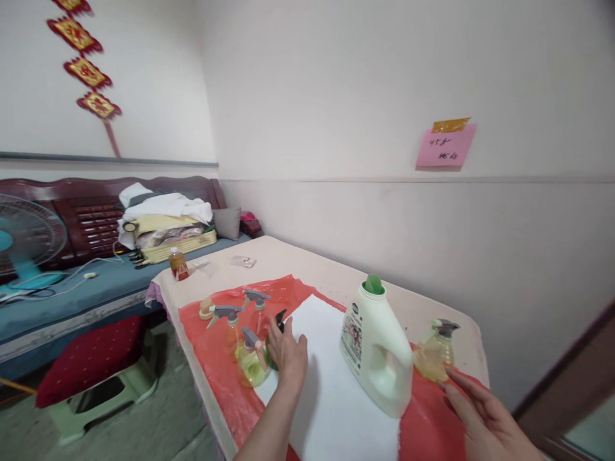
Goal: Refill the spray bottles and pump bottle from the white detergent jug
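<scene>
Upright at the right hand's (485,413) slightly parted fingertips, a squat clear-yellow plastic spray bottle (435,360) stands right of the pale-green plastic jug (379,352), while the left hand (291,355), its closure unclear, reaches a black-topped dark bottle (281,318).

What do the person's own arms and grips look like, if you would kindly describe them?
The left grip and right grip are human hands, five-fingered in build, with no gloves. No sleeve covers the visible left forearm, and no watch or bracelet shows on that wrist. I see no rings or markings. Any right sleeve is out of view.
</scene>
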A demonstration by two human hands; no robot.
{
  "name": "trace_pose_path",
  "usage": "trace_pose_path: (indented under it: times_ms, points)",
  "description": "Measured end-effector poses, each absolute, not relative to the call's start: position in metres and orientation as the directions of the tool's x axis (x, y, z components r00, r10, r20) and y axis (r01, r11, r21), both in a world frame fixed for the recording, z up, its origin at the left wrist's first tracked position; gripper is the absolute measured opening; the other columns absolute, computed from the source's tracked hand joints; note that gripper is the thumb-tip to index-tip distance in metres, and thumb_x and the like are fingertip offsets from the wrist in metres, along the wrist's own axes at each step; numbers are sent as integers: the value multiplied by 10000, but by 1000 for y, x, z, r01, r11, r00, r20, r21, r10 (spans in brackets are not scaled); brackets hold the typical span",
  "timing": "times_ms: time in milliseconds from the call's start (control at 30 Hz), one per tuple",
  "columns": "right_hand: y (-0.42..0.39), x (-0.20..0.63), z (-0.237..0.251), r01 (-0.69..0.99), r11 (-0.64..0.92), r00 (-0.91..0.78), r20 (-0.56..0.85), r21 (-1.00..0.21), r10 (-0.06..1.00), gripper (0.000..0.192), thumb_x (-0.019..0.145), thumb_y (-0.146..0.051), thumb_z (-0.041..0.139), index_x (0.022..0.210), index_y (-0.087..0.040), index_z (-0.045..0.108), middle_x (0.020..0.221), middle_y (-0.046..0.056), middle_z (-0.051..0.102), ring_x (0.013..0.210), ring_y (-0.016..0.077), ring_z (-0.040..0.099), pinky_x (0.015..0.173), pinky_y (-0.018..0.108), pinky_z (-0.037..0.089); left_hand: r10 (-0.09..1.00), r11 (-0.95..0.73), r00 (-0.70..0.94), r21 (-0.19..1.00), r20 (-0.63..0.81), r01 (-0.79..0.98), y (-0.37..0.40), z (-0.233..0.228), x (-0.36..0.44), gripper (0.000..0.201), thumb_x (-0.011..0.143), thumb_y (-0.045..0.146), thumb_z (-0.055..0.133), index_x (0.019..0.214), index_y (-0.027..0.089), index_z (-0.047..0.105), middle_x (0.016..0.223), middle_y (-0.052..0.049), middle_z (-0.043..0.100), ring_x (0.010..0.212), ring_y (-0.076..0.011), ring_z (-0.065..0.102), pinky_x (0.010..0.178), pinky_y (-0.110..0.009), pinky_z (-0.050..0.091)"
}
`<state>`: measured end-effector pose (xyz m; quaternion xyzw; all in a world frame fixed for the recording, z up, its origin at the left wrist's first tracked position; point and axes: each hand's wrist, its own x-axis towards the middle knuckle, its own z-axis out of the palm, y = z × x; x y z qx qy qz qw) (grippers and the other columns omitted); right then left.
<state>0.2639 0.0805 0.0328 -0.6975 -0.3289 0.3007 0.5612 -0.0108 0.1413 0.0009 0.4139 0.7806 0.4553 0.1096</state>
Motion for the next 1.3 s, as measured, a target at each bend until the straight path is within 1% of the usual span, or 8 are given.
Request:
trace_pose_path:
  times_ms: [333, 467, 567, 667, 767, 933, 1167, 1300]
  points:
    - [75, 251, 31, 53, -42, 533, -8, -998, 846, 639, 571, -655, 707, 1054, -239, 683, 1007, 75, 763, 1076, 321, 666, 989, 440, 507, 748, 57, -621, 910, 234, 412, 140, 13, -6, 481, 752, 181, 571, 1227, 156, 636, 1487, -201, 460, 1456, -360, 301, 1179, -507, 199]
    - [73, 238, 22, 109, 63, 260, 89, -992, 962, 518, 630, -633, 708, 948, -224, 709, 956, 95, 759, 972, 299, 696, 869, 396, 562, 821, -113, -517, 957, 242, 268, 127, 31, -2, 384, 753, 269, 592, 1103, 182, 723, 1320, -145, 612, 1298, -331, 511, 1107, -458, 358]
    - [73, 225, 13, 213, 109, 52, 122, -971, 991, 559, 681, -552, 708, 1122, -210, 673, 1172, 128, 709, 1115, 317, 648, 993, 461, 500, 895, -178, -391, 975, 215, 129, 111, 42, 3, 374, 786, 341, 591, 1095, 197, 745, 1245, -106, 673, 1175, -282, 610, 1007, -400, 459]
    - [70, 212, 9, 251, 121, -84, 103, -960, 991, 888, 617, -439, 776, 1416, -204, 468, 1449, 133, 532, 1358, 330, 463, 1129, 483, 369, 970, -133, -221, 982, 100, -138, 98, 50, 11, 378, 752, 321, 660, 1093, 192, 760, 1162, -102, 721, 1077, -264, 653, 953, -377, 485]
    - [65, 199, 12, 200, 85, -199, 44, -976, 979, 1140, 520, -285, 806, 1527, -224, 273, 1488, 117, 484, 1357, 330, 458, 1110, 459, 392, 998, -45, -61, 915, 22, -400, 91, 55, 17, 344, 680, 266, 742, 1010, 178, 788, 1147, -108, 731, 1062, -262, 647, 953, -360, 471]
    - [61, 193, 23, 190, 10, -141, -17, -982, 990, 1124, 509, -194, 728, 1516, -210, 231, 1433, 126, 515, 1235, 334, 557, 1017, 462, 462, 995, -96, -37, 803, 92, -589, 88, 61, 20, 123, 671, 196, 777, 789, 198, 741, 1172, -80, 716, 1186, -277, 593, 962, -362, 467]
    - [65, 199, 17, -371, -107, -501, 102, -922, 859, 1106, 473, -354, 903, 1422, -245, 345, 1388, 122, 578, 1273, 352, 547, 1075, 472, 396, 986, 131, 160, 783, -41, -608, 84, 59, 22, 407, 791, 394, 764, 1131, 177, 709, 1150, -155, 724, 1114, -298, 646, 942, -410, 489]
    - [60, 193, 18, -112, -22, -347, 18, -994, 938, 1116, 477, -253, 834, 1460, -234, 304, 1433, 122, 522, 1291, 342, 520, 1077, 466, 402, 986, 119, 162, 811, -30, -572, 85, 57, 24, 318, 772, 377, 788, 1000, 169, 711, 1032, -122, 760, 996, -264, 689, 910, -379, 497]
